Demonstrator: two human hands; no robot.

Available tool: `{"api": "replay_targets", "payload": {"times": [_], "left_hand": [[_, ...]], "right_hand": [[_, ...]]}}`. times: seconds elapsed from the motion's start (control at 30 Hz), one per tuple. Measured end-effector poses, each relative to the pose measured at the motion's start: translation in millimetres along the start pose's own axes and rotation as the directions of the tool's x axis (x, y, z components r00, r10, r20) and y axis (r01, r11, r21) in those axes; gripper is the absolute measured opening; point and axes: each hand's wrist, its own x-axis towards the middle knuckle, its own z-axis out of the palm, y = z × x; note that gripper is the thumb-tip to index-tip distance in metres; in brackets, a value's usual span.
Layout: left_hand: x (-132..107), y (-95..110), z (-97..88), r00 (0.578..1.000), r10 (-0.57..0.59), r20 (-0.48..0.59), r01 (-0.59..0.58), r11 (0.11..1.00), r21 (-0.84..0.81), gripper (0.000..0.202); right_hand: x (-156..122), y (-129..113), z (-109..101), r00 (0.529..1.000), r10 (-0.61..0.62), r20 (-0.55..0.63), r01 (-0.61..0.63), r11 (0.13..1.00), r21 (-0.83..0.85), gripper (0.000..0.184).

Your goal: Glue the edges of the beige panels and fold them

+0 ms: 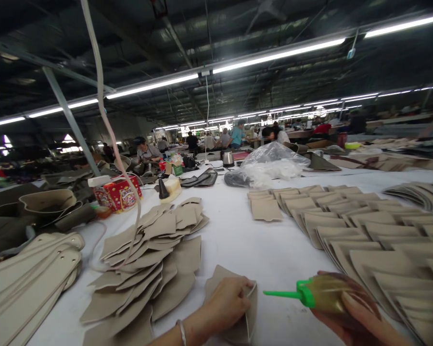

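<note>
My right hand (350, 312) is wrapped round a squeeze bottle (332, 290) with yellowish-brown contents and a green cap. Its long green nozzle points left, toward my left hand (231, 302). That hand is closed on a taupe leather-like piece (216, 276) at the front of the table, its fingers curled at the right edge, where a folded flap stands up slightly. A gap separates the nozzle tip from the piece. Left of my left hand lies a loose heap of similar taupe pieces (162, 226). Overlapping rows of folded taupe pieces (375, 235) fill the right side.
A hanging cable (101, 86) drops onto the left heap. Pale strap-like panels (39, 278) lie at far left, near a red patterned box (119, 192). Clear plastic wrap (274, 163) and a kettle (228, 159) sit farther back on the white table (227, 216). Other people work in the distance.
</note>
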Motion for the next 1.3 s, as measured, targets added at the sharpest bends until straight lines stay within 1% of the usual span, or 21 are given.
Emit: {"api": "replay_targets", "payload": {"times": [0.13, 0.23, 0.3, 0.37, 0.47, 0.53, 0.6, 0.67, 0.77, 0.87, 0.97, 1.07, 1.17, 1.3], "left_hand": [[2.3, -2.9, -0.2, 0.997, -0.051, 0.061, 0.056, 0.994, -0.095, 0.054], [2.8, -2.3, -1.1, 0.994, -0.062, 0.093, 0.075, 0.986, -0.147, 0.057], [3.1, -1.8, -2.1, 0.993, -0.048, 0.105, 0.064, 0.985, -0.16, 0.057], [3.6, -1.2, -3.3, 0.993, -0.035, 0.113, 0.054, 0.984, -0.171, 0.058], [4.5, 0.6, -5.0, 0.993, -0.033, 0.115, 0.055, 0.979, -0.194, 0.059], [4.9, 1.9, -5.9, 0.992, -0.046, 0.117, 0.071, 0.973, -0.22, 0.059], [5.4, 2.3, -6.0, 0.989, -0.073, 0.128, 0.105, 0.96, -0.259, 0.059], [6.2, 1.3, -5.1, 0.986, -0.094, 0.137, 0.131, 0.946, -0.296, 0.057], [7.8, -2.7, -2.6, 0.988, -0.075, 0.132, 0.114, 0.94, -0.322, 0.054], [9.0, -7.3, -0.4, 0.992, -0.05, 0.118, 0.086, 0.942, -0.325, 0.053], [8.9, -8.7, -0.1, 0.992, -0.055, 0.117, 0.088, 0.949, -0.302, 0.055], [7.4, -5.7, -1.9, 0.993, -0.057, 0.102, 0.081, 0.964, -0.252, 0.055], [4.9, -0.2, -4.3, 0.997, -0.05, 0.065, 0.062, 0.981, -0.186, 0.056], [1.5, 6.1, -6.6, 0.998, -0.034, 0.045, 0.039, 0.992, -0.124, 0.06]], "right_hand": [[-14.2, 1.5, 14.2, 0.992, -0.122, 0.039, 0.128, 0.964, -0.232, 0.054], [-20.4, 2.8, 15.7, 0.971, -0.237, 0.039, 0.233, 0.895, -0.38, 0.062], [-22.3, 2.8, 16.1, 0.949, -0.313, 0.024, 0.281, 0.813, -0.511, 0.068], [-23.5, 3.0, 18.2, 0.929, -0.368, 0.04, 0.308, 0.709, -0.634, 0.07], [-23.6, 5.4, 23.1, 0.898, -0.426, 0.112, 0.357, 0.555, -0.751, 0.067], [-21.8, 8.3, 24.9, 0.871, -0.454, 0.188, 0.403, 0.444, -0.8, 0.065], [-19.2, 11.3, 24.9, 0.849, -0.459, 0.263, 0.444, 0.348, -0.826, 0.062], [-16.5, 14.1, 24.4, 0.83, -0.454, 0.325, 0.477, 0.273, -0.835, 0.058], [-12.9, 17.1, 25.3, 0.793, -0.453, 0.408, 0.524, 0.163, -0.836, 0.056], [-8.9, 18.9, 28.3, 0.731, -0.484, 0.481, 0.569, 0.044, -0.821, 0.053], [-5.6, 20.5, 31.2, 0.67, -0.489, 0.559, 0.617, -0.052, -0.785, 0.048], [-5.5, 21.6, 33.3, 0.639, -0.461, 0.616, 0.652, -0.102, -0.752, 0.046], [-8.1, 21.2, 35.3, 0.616, -0.444, 0.651, 0.677, -0.124, -0.726, 0.044], [-9.8, 18.9, 36.4, 0.614, -0.431, 0.661, 0.68, -0.135, -0.72, 0.044]]}}
